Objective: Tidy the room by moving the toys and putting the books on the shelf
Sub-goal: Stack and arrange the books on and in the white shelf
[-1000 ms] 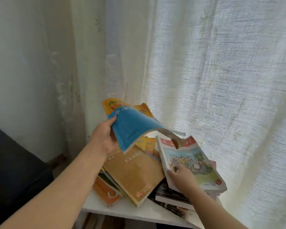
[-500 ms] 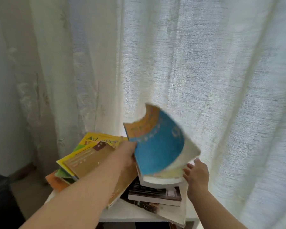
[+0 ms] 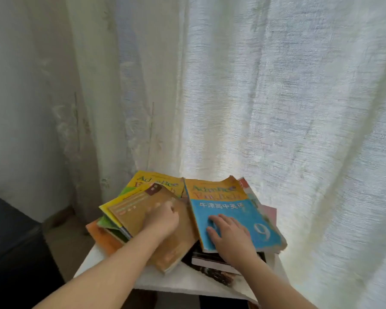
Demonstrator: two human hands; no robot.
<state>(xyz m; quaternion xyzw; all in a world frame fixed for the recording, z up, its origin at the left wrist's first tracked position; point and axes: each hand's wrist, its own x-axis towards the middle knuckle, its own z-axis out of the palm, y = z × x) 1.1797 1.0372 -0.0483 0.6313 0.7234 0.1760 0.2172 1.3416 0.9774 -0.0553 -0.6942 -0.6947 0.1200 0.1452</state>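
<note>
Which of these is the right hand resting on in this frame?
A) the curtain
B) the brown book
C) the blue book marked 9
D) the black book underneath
C: the right hand lies flat on the blue book; the left hand is over the brown book.

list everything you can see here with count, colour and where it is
blue book: one, blue with an orange top band and a white 9, top of the right pile
tan book: one, tan-brown, top of the left pile
yellow book: one, yellow, under the tan book, at the back
orange book: one, orange, bottom of the left pile
dark books: at least two, black, under the blue book
shelf top: one, white, under both piles
curtain: one, sheer white, behind the shelf top
left hand: one, on the tan book, fingers blurred
right hand: one, flat on the blue book
</note>
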